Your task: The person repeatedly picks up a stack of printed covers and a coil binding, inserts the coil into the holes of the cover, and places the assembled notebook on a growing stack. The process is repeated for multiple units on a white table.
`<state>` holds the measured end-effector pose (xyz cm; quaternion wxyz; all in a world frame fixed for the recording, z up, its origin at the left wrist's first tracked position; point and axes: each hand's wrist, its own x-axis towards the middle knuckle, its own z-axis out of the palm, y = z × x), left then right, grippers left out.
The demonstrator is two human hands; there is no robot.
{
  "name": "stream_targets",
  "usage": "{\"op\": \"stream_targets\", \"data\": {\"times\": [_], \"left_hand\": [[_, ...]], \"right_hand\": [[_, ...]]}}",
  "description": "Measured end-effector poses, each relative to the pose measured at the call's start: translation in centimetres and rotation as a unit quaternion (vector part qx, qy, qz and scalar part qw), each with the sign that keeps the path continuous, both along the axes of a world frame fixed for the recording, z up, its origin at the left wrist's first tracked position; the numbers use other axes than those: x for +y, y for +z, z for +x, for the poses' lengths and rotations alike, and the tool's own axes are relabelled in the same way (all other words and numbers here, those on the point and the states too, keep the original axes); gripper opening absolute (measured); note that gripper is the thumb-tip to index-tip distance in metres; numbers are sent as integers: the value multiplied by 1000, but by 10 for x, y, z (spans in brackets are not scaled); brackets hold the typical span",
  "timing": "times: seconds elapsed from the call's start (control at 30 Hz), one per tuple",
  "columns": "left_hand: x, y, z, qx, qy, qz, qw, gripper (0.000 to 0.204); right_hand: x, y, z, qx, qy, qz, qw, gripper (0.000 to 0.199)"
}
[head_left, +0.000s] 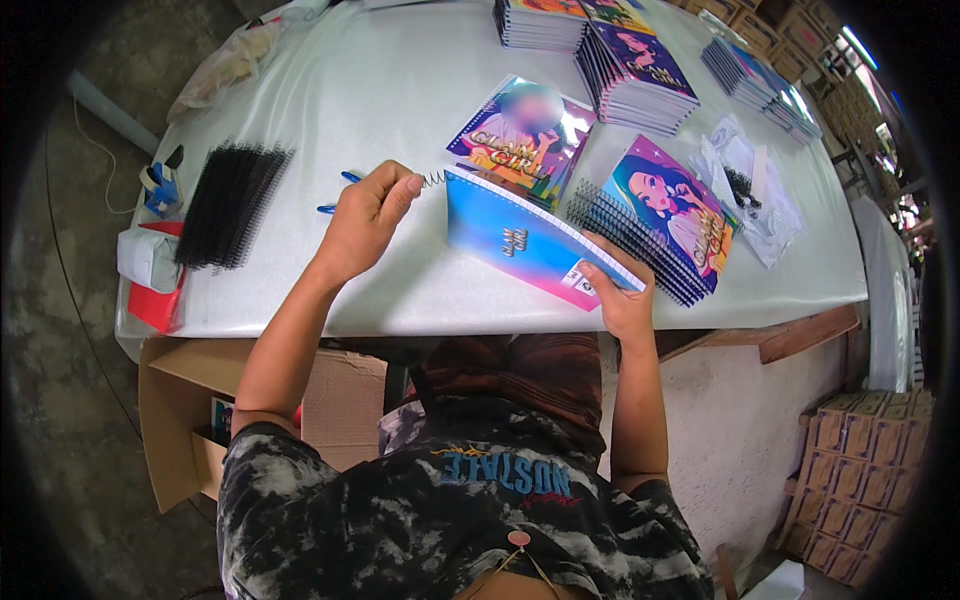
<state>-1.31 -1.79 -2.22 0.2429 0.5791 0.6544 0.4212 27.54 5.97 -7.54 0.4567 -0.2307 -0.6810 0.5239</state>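
My left hand pinches the end of a black spiral binding coil, which enters the corner of a notebook. That notebook has a blue-to-pink cover and a row of holes along its upper edge. Its other end is gripped by my right hand, thumb over the cover. Just beyond lies another illustrated notebook. To the right, spiral-bound notebooks overlap in a pile, black coils showing. Next to my left hand are blue handles of a tool, its remainder hidden.
A bundle of black coils lies at the table's left, near a blue tape dispenser. Notebook stacks stand at the far side. Crumpled clear plastic lies right. An open cardboard box sits below the front edge; cartons are stacked lower right.
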Motion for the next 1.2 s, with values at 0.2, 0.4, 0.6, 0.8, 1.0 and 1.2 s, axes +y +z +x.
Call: {"op": "stream_targets", "data": {"times": [0.2, 0.4, 0.6, 0.8, 1.0, 1.2], "left_hand": [[10, 12, -8, -221, -47, -61, 972, 21], [15, 39, -5, 158, -128, 75, 976, 21], [20, 68, 11, 318, -163, -17, 934, 26], [15, 81, 25, 441, -187, -14, 878, 14], [4, 77, 17, 507, -193, -31, 839, 24], [7, 78, 22, 500, -193, 56, 842, 26]], "right_hand": [[2, 7, 2, -7, 18, 40, 999, 28], [-3, 1, 8, 14, 20, -39, 999, 26], [-7, 4, 4, -38, 33, 35, 998, 29], [-8, -3, -1, -43, 22, 104, 993, 30], [-13, -2, 1, -41, 19, 136, 990, 34], [-17, -1, 1, -56, 35, 137, 988, 36]]}}
